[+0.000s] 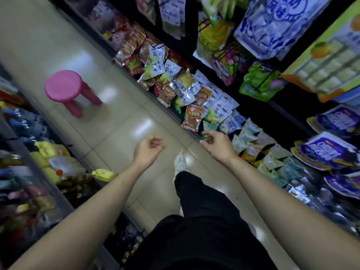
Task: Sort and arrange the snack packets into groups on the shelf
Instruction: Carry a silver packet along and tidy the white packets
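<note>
Snack packets lie jumbled on a low shelf along the right of the aisle. The jumble includes orange packets, white-and-green packets and pale green packets. My right hand is at the shelf's front edge, fingers pinched on a small green packet that shows only partly under my thumb. My left hand hovers over the aisle floor to the left of the shelf. Its fingers are curled in and hold nothing.
A pink stool stands on the tiled aisle floor ahead on the left. Large bags hang above the shelf at right. Another shelf of goods runs along the left. My leg and white shoe are below my hands.
</note>
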`<move>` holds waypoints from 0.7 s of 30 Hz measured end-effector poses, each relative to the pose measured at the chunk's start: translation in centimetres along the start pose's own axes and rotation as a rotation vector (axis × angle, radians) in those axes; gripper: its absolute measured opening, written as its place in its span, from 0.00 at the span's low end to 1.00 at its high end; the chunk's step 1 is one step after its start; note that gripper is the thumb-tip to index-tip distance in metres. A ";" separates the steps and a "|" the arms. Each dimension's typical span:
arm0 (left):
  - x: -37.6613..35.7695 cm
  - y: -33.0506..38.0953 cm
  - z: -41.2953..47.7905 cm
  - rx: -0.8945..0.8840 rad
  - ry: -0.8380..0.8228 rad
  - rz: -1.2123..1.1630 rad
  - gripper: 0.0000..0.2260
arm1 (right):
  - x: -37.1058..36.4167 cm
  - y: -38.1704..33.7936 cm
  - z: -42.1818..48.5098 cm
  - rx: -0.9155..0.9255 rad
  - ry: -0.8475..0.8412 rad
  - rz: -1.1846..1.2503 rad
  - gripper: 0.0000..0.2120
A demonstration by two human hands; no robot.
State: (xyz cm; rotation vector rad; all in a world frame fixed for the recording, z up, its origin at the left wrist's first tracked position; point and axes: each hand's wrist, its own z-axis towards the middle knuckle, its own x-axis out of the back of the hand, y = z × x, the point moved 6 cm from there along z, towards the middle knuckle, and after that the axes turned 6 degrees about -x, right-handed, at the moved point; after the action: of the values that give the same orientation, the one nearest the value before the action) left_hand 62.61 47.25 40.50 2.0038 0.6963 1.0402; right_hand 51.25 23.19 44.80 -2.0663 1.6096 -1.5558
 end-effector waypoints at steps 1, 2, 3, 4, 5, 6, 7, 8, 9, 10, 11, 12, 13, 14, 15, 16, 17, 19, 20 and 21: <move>0.8 -0.1 1.6 0.007 0.000 0.009 0.08 | -0.4 -1.0 1.7 -0.006 -0.004 0.008 0.18; 1.7 -0.1 3.2 0.014 -0.003 0.024 0.08 | -0.9 -2.0 3.5 -0.009 -0.012 0.021 0.17; 2.6 -0.1 4.8 0.022 -0.006 0.038 0.08 | -1.4 -3.0 5.2 -0.017 -0.020 0.027 0.17; 3.6 -0.1 6.3 0.034 -0.005 0.053 0.08 | -2.1 -3.7 7.2 -0.024 -0.030 0.036 0.17; 4.7 -0.2 7.8 0.046 -0.001 0.062 0.07 | -2.7 -4.7 8.9 -0.031 -0.044 0.031 0.17; 5.8 -0.2 9.1 0.057 0.005 0.063 0.07 | -3.4 -5.6 10.6 -0.029 -0.059 0.034 0.17; 6.9 -0.2 10.4 0.065 0.014 0.059 0.07 | -4.0 -6.7 12.0 -0.028 -0.071 0.021 0.17; 8.1 -0.2 11.7 0.074 0.025 0.055 0.07 | -4.7 -7.8 13.6 -0.023 -0.087 0.011 0.17; 9.3 -0.2 12.9 0.083 0.037 0.046 0.07 | -5.1 -9.1 14.9 -0.023 -0.107 -0.009 0.18; 10.5 -0.2 13.9 0.091 0.047 0.035 0.07 | -5.7 -10.3 16.1 -0.025 -0.130 -0.015 0.18; 11.7 -0.3 15.0 0.100 0.055 0.018 0.07 | -6.1 -11.6 17.1 -0.030 -0.147 -0.025 0.18; 12.8 -0.4 16.1 0.110 0.056 -0.004 0.07 | -6.6 -12.7 18.2 -0.036 -0.156 -0.033 0.19; 13.8 -0.7 17.3 0.119 0.055 -0.027 0.07 | -6.9 -13.8 19.3 -0.043 -0.157 -0.052 0.19; 14.8 -1.1 18.8 0.128 0.052 -0.046 0.07 | -7.5 -14.6 20.6 -0.054 -0.155 -0.063 0.18; 15.8 -1.4 20.3 0.129 0.045 -0.058 0.08 | -8.0 -15.5 21.9 -0.067 -0.152 -0.080 0.18; 16.7 -1.7 21.9 0.125 0.035 -0.061 0.08 | -8.6 -16.3 23.3 -0.079 -0.149 -0.089 0.19; 17.6 -2.0 23.6 0.120 0.024 -0.058 0.08 | -9.2 -17.0 24.6 -0.094 -0.142 -0.100 0.19; 19.3 -2.7 27.1 0.101 -0.021 -0.054 0.08 | -10.5 -18.7 27.1 -0.125 -0.129 -0.080 0.19; 20.1 -2.9 28.9 0.086 -0.047 -0.056 0.08 | -11.1 -19.5 28.3 -0.152 -0.113 -0.059 0.19; 20.8 -2.9 30.7 0.067 -0.072 -0.058 0.07 | -11.7 -20.3 29.4 -0.186 -0.092 -0.042 0.20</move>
State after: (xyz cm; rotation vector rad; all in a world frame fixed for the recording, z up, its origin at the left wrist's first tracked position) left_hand 99.09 52.77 35.47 2.0552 0.7549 0.9169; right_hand 87.53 27.13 35.56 -2.2422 1.7485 -1.3474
